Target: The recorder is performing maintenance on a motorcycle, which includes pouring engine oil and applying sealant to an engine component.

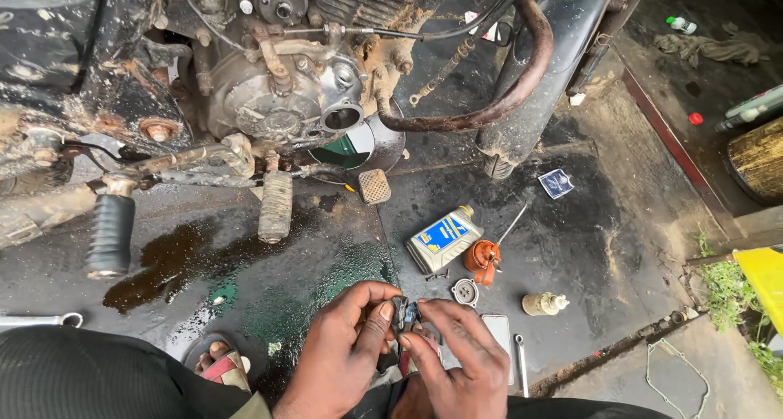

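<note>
1. Left hand (347, 350) and right hand (457, 362), fingers closed, together pinch a small dark part (404, 313).
2. Just beyond the right hand: round metal cap (466, 292), orange oil can (483, 258), grey oil bottle (443, 238).
3. Beyond the left hand: oil spill (175, 264) on the floor; farther, engine (285, 85).

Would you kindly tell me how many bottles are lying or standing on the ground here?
4, possibly more hidden: a grey oil bottle lying ahead of the hands, a small cream bottle to its right, a small green-capped bottle at top right, and a dark bottle at the right edge.
</note>
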